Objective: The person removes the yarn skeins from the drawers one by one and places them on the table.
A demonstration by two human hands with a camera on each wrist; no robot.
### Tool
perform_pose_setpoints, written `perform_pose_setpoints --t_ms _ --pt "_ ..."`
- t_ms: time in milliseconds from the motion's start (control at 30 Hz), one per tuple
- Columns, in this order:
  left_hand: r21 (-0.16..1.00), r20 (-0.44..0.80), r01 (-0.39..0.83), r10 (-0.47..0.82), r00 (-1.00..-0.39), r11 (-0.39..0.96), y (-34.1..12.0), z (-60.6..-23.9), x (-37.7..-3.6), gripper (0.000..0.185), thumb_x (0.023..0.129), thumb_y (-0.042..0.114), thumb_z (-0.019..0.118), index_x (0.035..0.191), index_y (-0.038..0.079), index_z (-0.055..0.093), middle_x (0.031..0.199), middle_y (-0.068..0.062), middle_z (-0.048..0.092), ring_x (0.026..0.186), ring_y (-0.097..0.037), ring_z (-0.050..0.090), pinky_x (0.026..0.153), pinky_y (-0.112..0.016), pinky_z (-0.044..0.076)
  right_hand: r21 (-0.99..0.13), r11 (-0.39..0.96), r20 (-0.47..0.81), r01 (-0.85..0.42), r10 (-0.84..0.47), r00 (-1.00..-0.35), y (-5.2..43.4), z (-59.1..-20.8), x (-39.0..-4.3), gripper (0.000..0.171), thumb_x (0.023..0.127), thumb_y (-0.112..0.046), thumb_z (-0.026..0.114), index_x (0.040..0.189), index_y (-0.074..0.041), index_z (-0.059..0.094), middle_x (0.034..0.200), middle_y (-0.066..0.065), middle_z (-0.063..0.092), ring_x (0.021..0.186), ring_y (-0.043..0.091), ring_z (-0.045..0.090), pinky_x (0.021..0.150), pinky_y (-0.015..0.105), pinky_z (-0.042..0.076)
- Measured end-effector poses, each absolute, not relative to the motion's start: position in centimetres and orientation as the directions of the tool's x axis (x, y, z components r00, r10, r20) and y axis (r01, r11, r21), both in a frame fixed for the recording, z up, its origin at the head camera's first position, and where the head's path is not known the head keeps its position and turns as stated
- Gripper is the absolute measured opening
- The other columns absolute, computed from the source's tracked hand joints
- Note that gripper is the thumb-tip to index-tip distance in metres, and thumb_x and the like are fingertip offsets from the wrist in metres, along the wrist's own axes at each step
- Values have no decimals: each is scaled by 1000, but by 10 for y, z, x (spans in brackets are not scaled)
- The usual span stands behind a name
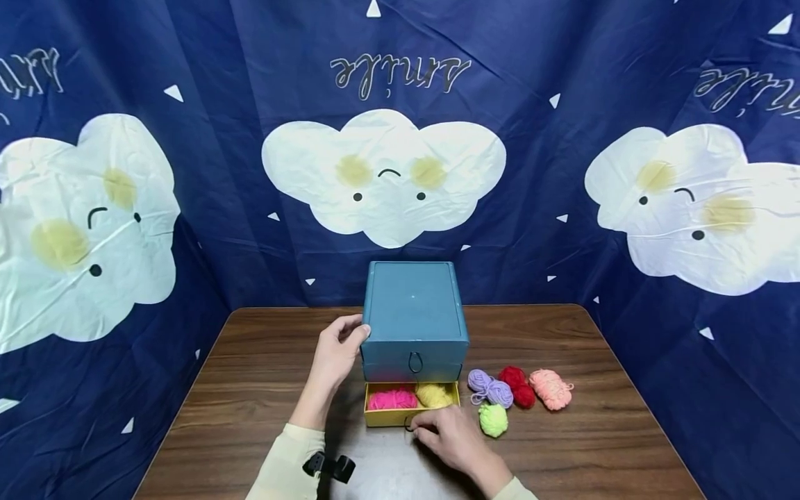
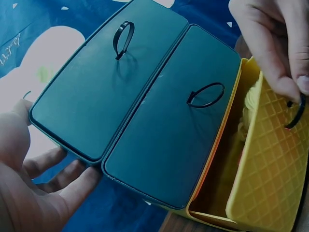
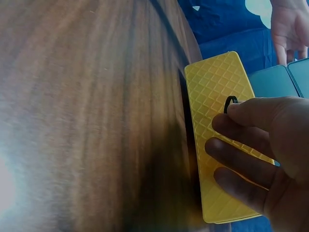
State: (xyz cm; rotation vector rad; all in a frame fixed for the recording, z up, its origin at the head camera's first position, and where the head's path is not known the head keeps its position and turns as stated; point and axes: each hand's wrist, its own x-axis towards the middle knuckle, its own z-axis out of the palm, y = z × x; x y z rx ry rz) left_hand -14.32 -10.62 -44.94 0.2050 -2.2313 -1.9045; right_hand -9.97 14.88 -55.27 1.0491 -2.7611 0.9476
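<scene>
A blue drawer box (image 1: 414,302) stands on the table with its bottom yellow drawer (image 1: 387,418) pulled out. Inside lie a pink yarn ball (image 1: 392,399) and a pale yellow one (image 1: 434,395). My left hand (image 1: 334,353) rests on the box's left side, fingers fairly straight along it and the thumb at the top front corner. Thumb and forefinger of my right hand (image 3: 260,150) pinch the black loop pull (image 3: 231,102) on the yellow drawer front; the other fingers lie spread in front of it. Two blue drawer fronts (image 2: 108,79) with black loops are closed above.
Right of the box lie several yarn balls: purple (image 1: 490,389), red (image 1: 517,387), peach (image 1: 551,389) and light green (image 1: 493,420). The brown wooden table (image 1: 581,444) is bordered by a dark blue cloud-print cloth (image 1: 531,264). A black band (image 1: 329,467) sits on the left wrist.
</scene>
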Motion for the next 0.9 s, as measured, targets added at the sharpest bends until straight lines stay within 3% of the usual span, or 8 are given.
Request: perform_pose_setpoints --t_ms 400,900 --pt "987 60 23 -225 -973 162 -107 -451 -144 38 98 20 68 132 4 67 120 -18 69 99 -16 64 83 -29 55 -538 584 252 -608 -577 -777 152 -556 -86 9 89 -22 77 92 -30 80 87 -23 73 80 -4 66 70 23 52" --pt "985 60 21 -227 -972 171 -107 -450 -143 38 99 21 68 132 3 66 118 -17 68 97 -13 62 81 -28 55 -583 555 234 -593 -585 -777 152 -557 -79 12 90 -19 76 98 -27 81 95 -17 76 90 -1 69 76 24 55"
